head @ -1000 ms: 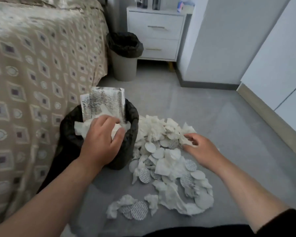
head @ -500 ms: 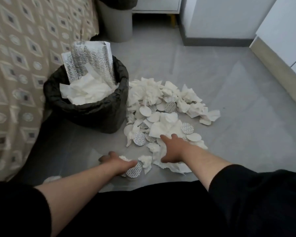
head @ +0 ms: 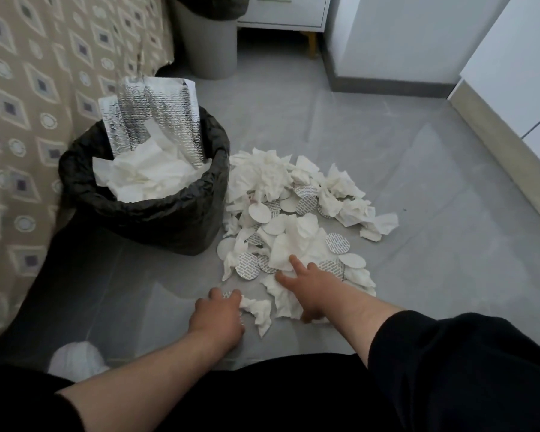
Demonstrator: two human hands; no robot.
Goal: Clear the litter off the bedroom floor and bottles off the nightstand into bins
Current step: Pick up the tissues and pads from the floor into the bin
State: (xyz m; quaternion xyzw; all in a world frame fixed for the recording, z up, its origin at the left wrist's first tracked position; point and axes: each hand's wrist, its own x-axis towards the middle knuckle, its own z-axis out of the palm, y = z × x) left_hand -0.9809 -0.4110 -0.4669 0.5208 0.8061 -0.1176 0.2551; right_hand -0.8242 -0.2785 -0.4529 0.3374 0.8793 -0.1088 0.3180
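My left hand (head: 217, 316) sits low on the floor at the near edge of the litter (head: 293, 219), fingers curled down over a printed disc (head: 229, 295) and the end of a crumpled tissue (head: 258, 310); I judge it is gathering them, though I cannot see under the palm whether they are really pinched. My right hand (head: 312, 291) lies just right of it, fingers spread and fairly straight, pressing on the tissues at the pile's near side, holding nothing yet.

The pile spreads ahead of both hands and touches the bin (head: 144, 210), which stands ahead and left of my left hand, already heaped with tissue and a foil bag (head: 156, 116).

The tissues look feather-light and soft; they should crush into a handful and can be taken anywhere, best by raking them together between both palms. The discs look thin, flat and stiffer; lying flush on the smooth floor they may slip under fingertips, so I would scoop them up wrapped in tissue rather than pick at their edges. The full bin may shed loose pieces if I drop the load rather than press it in.
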